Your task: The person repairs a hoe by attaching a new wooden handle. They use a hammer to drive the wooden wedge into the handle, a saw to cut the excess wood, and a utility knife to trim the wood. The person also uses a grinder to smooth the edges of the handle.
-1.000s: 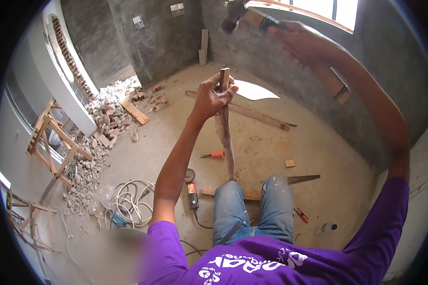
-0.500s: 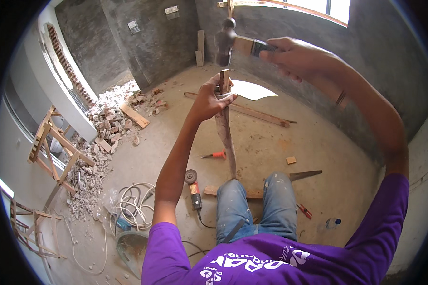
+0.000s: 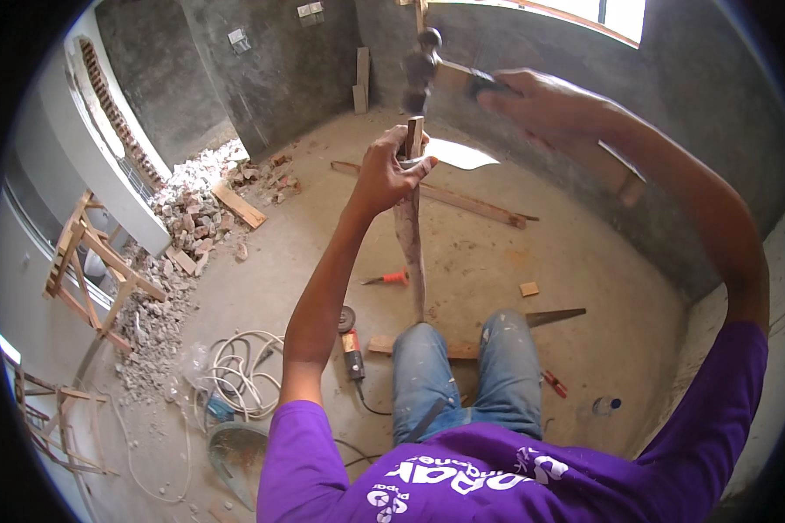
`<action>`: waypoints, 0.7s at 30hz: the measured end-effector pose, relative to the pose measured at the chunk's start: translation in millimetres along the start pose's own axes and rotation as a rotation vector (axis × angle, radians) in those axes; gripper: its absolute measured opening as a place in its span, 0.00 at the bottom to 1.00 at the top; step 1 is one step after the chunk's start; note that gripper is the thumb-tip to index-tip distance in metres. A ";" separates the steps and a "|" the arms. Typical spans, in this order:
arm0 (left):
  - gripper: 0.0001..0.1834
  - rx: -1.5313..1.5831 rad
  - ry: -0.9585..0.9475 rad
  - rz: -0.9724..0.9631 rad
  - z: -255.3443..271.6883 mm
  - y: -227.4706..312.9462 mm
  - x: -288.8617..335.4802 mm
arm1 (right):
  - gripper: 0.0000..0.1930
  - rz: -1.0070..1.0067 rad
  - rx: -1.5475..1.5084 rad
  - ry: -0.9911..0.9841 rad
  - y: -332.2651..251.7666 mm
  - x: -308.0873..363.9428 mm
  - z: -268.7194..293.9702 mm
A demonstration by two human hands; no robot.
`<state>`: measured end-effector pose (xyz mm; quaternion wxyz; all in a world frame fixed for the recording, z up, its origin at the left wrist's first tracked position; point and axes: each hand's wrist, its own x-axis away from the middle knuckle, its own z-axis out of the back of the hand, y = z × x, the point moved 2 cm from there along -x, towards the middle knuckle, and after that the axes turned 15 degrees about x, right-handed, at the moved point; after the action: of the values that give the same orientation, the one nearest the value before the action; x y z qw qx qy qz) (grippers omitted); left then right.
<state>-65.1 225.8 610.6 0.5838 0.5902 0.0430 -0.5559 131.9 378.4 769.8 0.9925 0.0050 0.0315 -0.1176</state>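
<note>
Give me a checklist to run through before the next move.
1. Right hand closed around the hammer: ok.
2. Left hand gripping the wooden piece: ok.
3. Wood's top end showing above the left hand: ok, though only a short part.
4. Hammer head clear of that top end: cannot tell; it is right above, and blurred.
5. Lower end firmly supported: cannot tell; it ends by the left knee.
6. Hands protected: not ok; both are bare.
</note>
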 end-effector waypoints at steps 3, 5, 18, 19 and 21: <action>0.17 -0.111 0.025 -0.052 1.4 -4.0 2.0 | 0.26 0.009 -0.261 0.200 21.0 -25.6 -2.2; 0.17 -0.121 0.039 -0.057 -4.9 0.9 0.2 | 0.27 0.022 -0.421 0.339 32.6 -27.9 6.1; 0.39 -0.229 -0.215 0.177 26.0 -3.1 -12.3 | 0.20 -0.056 -0.776 0.174 32.2 16.7 -62.9; 0.41 -0.238 -0.199 0.175 22.8 -3.8 -14.8 | 0.20 -0.085 -0.837 0.161 32.5 26.5 -76.5; 0.46 -0.266 -0.166 0.176 20.5 -8.1 -18.0 | 0.18 -0.204 -1.039 0.133 33.4 46.3 -114.5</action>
<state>-90.0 224.0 624.3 0.7046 0.4614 0.0157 -0.5389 177.5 402.1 652.6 0.8436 -0.4828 0.1490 -0.1816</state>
